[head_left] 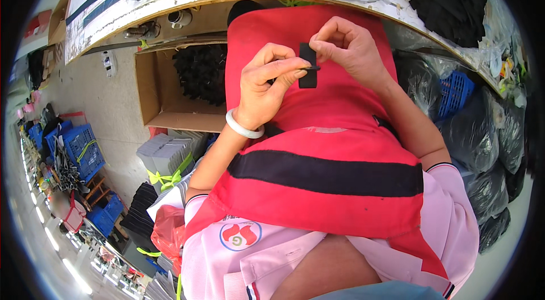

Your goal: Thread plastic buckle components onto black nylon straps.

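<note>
Between both hands' fingers (295, 73): black strip (307, 76).

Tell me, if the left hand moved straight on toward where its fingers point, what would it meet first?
Probably the small black strip, which the left hand pinches already; just behind it is the right hand.

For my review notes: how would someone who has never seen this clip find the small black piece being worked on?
Start at the red apron spread over the person's lap. Above its wide black stripe, the left hand and right hand meet. Pinched between their fingertips is the small flat black rectangular piece, the only black item held up against the red cloth rather than bagged or boxed.
</note>
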The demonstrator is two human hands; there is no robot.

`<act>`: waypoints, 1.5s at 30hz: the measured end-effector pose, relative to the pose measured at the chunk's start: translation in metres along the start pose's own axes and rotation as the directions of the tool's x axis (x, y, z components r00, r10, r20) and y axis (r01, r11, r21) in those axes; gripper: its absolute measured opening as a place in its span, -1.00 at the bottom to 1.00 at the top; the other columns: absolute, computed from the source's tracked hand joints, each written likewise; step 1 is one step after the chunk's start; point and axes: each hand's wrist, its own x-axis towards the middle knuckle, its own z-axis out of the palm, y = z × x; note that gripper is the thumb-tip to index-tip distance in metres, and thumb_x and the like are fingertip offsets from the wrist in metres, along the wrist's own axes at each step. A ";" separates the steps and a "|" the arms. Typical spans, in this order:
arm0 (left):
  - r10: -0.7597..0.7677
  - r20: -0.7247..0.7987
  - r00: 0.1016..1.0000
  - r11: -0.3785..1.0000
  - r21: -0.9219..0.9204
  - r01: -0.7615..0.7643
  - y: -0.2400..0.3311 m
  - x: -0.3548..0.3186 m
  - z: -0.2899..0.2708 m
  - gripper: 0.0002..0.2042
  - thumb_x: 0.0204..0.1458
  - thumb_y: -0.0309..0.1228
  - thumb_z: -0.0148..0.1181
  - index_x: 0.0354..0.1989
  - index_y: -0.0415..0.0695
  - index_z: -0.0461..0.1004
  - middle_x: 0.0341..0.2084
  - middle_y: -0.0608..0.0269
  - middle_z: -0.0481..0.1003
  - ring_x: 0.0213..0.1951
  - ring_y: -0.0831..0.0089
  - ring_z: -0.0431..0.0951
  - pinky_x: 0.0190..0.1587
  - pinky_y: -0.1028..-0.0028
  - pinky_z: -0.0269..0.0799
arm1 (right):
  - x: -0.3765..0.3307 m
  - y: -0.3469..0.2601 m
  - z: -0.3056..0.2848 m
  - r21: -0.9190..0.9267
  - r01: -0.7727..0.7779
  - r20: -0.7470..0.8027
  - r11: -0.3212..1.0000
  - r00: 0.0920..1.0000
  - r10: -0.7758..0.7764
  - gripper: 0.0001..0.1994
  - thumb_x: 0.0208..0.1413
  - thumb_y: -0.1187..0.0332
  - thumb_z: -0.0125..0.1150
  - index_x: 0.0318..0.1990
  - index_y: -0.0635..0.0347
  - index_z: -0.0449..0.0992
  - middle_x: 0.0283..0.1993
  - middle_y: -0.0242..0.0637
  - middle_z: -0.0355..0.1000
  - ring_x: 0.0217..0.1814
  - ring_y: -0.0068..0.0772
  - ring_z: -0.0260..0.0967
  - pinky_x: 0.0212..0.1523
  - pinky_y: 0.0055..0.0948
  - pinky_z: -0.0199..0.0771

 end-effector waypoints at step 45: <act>-0.608 0.257 0.751 0.601 -0.470 0.647 -0.037 0.023 -0.012 -0.86 0.17 -0.40 0.17 -0.17 -0.16 0.54 -0.48 0.35 0.44 -0.51 0.53 0.38 -0.51 0.64 0.26 | -0.020 0.007 -0.037 -0.204 -0.177 -0.013 0.963 0.984 0.178 -0.74 0.28 0.21 0.06 -0.26 0.23 0.49 -0.47 -0.34 0.41 -0.51 -0.50 0.38 -0.44 -0.49 0.41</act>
